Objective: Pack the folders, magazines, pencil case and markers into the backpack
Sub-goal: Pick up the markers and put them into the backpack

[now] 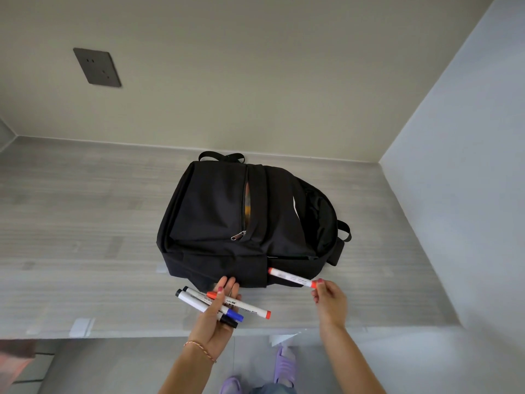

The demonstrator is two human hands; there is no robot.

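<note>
Left hand [217,311] near the tabletop [85,223] front edge, palm up, cradling three markers [210,305] across loosely curled fingers. Smooth round barrels, light, will roll, so close the fingers before tilting. Backpack [241,220] lies flat mid-tabletop, toward the back edge, soft fabric, front pocket zip part open. Right hand [329,301] pinches a red-capped marker [292,278] at its cap end, tip at the backpack's near side.
</note>
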